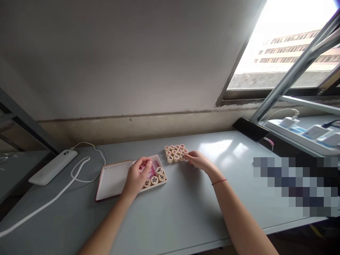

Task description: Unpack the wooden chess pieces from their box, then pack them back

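An open box (166,177) sits on the desk with its lid (111,181) folded out to the left. Several round Chinese chess pieces (154,180) with black characters lie along its front and right side. My left hand (139,173) is over the box, thumb and fingers curled together; anything between them is hidden. Right of the box, a block of Chinese chess pieces (174,152) stands in rows, red characters behind and black in front. My right hand (198,160) pinches at the front row's right end, its fingertips on a black-character piece (181,157).
A white power bank (53,167) with a white cable (63,191) lies at the left. A dark phone-like slab (251,129) leans at the back right, near a power strip (300,132) with plugs. The wall (127,81) borders the grey desk (186,212) behind.
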`<state>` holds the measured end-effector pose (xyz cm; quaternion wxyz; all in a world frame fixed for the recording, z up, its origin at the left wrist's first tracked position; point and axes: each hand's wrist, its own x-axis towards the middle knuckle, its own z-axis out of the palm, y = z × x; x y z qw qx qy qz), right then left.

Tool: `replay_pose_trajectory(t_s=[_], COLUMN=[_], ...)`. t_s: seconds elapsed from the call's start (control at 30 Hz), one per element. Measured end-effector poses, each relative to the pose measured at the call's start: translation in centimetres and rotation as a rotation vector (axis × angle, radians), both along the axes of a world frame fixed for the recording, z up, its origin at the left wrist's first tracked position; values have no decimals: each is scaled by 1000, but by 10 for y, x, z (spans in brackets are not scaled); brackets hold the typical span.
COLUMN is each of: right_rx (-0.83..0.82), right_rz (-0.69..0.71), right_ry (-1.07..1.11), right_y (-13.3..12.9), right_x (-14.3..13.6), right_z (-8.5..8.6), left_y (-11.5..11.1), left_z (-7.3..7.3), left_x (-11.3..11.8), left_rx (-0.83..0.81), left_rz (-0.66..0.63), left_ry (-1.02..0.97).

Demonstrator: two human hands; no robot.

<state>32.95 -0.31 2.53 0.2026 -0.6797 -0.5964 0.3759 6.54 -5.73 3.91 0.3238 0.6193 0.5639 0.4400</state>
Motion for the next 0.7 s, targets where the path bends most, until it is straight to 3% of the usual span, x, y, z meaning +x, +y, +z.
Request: replay_pose_trajectory(t_s=[0.17,0.47,0.57,0.7], right_rx=[15,135,156,238], right_rz=[82,158,172,265], right_ry=[-50,-331,-326,-186], right_y=[-1,-4,-6,-13], right_x=[3,-5,-5,-14], right_z=[-1,0,4,15], left_y=[0,1,3,3], left_z=[3,1,0,-4], left_x=[-1,-3,-4,-4], left_rx=[-13,-6,38,150], left_rz=[11,-22,-63,-151], left_ry=[-18,46,182,514])
